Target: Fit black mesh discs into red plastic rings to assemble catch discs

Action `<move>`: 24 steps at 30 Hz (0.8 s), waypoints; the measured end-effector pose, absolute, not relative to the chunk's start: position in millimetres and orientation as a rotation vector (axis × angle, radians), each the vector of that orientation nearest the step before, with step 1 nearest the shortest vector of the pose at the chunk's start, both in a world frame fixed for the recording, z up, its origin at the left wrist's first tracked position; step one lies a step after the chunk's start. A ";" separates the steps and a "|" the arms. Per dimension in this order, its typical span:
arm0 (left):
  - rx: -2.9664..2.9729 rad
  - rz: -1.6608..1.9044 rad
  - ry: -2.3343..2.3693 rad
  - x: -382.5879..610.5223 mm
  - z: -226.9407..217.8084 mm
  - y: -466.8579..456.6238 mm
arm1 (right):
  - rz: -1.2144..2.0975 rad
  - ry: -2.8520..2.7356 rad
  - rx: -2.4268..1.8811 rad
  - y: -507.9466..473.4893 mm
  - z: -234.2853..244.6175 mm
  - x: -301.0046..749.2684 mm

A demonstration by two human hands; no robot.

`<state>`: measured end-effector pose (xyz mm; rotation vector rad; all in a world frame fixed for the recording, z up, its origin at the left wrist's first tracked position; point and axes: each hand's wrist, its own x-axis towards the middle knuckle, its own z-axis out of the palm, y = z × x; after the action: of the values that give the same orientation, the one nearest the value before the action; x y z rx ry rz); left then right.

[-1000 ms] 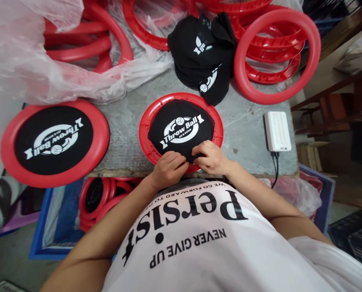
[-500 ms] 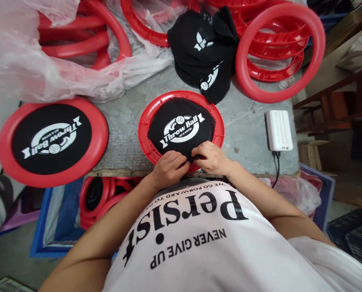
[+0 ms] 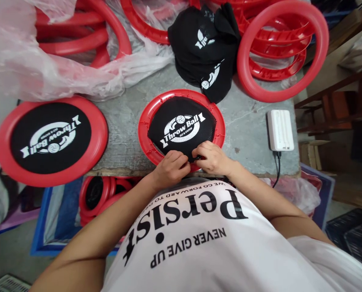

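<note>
A black printed fabric disc (image 3: 181,109) lies inside a red plastic ring (image 3: 145,142) at the table's front edge. My left hand (image 3: 172,167) is closed on the near edge of the fabric, knuckles up, over the ring's front rim. Close beside it, my right hand (image 3: 213,158) pinches the same edge, a little to the right. The fingertips are partly hidden. The fabric's other edges lie loosely within the ring, its right side slightly crumpled. Behind the ring, a pile of black printed fabric discs (image 3: 190,52) touches or nearly touches its far rim.
A finished-looking red and black disc (image 3: 51,134) lies at left. Red rings (image 3: 244,61) stand at back right; more lie in plastic wrap (image 3: 108,81) at back left. A white power bank (image 3: 280,129) with a cable sits at right. Below the edge is a blue crate (image 3: 42,227).
Both hands keep nearly the same grip on the fabric edge. The view has shifted very slightly; nothing else has visibly moved.
</note>
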<state>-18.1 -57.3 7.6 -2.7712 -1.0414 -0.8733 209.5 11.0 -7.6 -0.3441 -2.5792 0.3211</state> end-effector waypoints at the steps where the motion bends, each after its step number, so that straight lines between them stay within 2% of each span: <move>1: -2.788 -0.853 -1.024 -18.6 8.3 -57.0 | 0.320 -2.582 -0.342 11.3 -7.1 209.4; 12: -2.733 -0.762 -0.921 -19.3 14.3 -56.2 | 0.275 -2.514 -0.324 11.9 -6.9 208.2; 24: -2.735 -0.964 -0.834 -24.1 4.7 -52.2 | 0.212 -2.536 -0.297 11.4 -11.7 210.5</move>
<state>-24.1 -52.2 4.7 -2.7346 -0.8343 -0.9644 210.5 11.4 -11.7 -0.2970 -2.5363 0.2117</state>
